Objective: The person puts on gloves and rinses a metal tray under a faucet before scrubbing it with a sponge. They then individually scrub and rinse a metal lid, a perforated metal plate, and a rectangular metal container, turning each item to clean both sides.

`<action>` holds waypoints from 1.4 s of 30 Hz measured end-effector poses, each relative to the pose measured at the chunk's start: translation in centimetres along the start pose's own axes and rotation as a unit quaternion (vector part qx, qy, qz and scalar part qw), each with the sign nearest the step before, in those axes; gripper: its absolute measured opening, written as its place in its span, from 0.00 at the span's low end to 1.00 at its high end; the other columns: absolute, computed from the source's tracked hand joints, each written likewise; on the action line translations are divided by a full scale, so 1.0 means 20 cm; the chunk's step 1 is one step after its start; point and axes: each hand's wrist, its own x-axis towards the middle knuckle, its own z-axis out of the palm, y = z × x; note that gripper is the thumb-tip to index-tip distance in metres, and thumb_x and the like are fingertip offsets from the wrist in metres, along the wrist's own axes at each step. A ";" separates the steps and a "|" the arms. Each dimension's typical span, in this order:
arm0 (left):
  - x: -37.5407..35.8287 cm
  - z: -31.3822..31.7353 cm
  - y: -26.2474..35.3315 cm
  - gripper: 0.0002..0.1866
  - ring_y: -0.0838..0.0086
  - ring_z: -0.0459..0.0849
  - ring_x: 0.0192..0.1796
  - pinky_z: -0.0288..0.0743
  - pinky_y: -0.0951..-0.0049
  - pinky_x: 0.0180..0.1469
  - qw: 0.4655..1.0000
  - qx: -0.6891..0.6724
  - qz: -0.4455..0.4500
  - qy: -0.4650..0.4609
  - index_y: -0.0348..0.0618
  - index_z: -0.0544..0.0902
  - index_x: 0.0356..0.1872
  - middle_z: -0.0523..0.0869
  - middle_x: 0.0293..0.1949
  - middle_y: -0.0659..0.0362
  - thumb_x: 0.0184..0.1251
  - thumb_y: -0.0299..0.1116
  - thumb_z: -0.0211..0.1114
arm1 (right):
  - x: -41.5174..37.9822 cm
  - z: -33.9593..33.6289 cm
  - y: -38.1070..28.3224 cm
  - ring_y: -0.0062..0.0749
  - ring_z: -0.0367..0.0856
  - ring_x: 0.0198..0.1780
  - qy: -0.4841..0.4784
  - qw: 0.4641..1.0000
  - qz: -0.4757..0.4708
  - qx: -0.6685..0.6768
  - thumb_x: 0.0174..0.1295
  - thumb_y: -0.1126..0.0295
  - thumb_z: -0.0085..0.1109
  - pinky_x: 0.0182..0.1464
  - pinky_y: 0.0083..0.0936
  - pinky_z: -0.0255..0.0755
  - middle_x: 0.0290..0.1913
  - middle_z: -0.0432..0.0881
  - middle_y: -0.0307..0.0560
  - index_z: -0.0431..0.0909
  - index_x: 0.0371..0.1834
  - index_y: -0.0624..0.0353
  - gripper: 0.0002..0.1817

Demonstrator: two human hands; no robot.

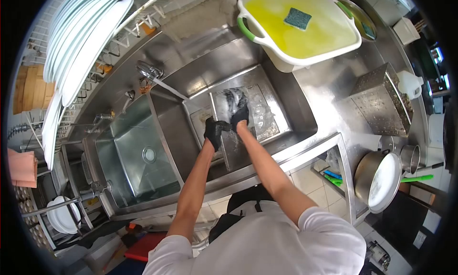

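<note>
In the middle basin [305, 117] of a steel sink, my left hand [215, 132], in a black glove, is closed around the edge of a flat metal tray [233, 148]. My right hand [240, 116], gloved in black too, presses down on the tray's upper part, its fingers bent over something dark and blurred. White suds [223, 103] spread beside those fingers. Water from the tap [150, 70] runs in a thin stream toward the tray. Under the tray, a wider metal pan [269, 108] with water in it lies on the basin floor.
A white tub [305, 61] of yellow soapy liquid, with a green scouring pad [297, 18] in it, stands behind right. Plates [90, 41] fill the left rack. A second basin [136, 151] adjoins on the left. A box grater-like steel container [381, 99] and a pot [369, 172] are at right.
</note>
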 end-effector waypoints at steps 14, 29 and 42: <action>-0.10 0.04 0.13 0.09 0.66 0.86 0.33 0.81 0.68 0.42 0.992 -0.086 -0.091 0.009 0.30 0.84 0.32 0.87 0.29 0.50 0.55 0.24 0.57 | 0.32 -0.14 -0.10 0.59 0.79 0.51 0.043 0.979 -0.106 -0.167 0.67 0.54 0.49 0.52 0.46 0.74 0.48 0.80 0.64 0.76 0.55 0.55 0.21; -0.03 0.08 0.16 0.21 0.63 0.87 0.35 0.81 0.67 0.44 0.996 -0.042 -0.080 0.015 0.32 0.83 0.37 0.87 0.29 0.50 0.70 0.40 0.47 | 0.01 -0.24 0.30 0.59 0.79 0.51 -0.022 0.987 0.134 -0.090 0.66 0.50 0.48 0.53 0.44 0.72 0.45 0.82 0.65 0.80 0.46 0.61 0.24; -0.02 -0.05 0.16 0.19 0.61 0.86 0.40 0.81 0.63 0.49 0.984 -0.169 -0.025 0.045 0.31 0.81 0.43 0.86 0.36 0.49 0.44 0.21 0.63 | 0.24 -0.16 0.25 0.59 0.76 0.57 -0.068 0.989 0.060 -0.119 0.65 0.44 0.44 0.59 0.45 0.69 0.57 0.77 0.61 0.76 0.56 0.52 0.28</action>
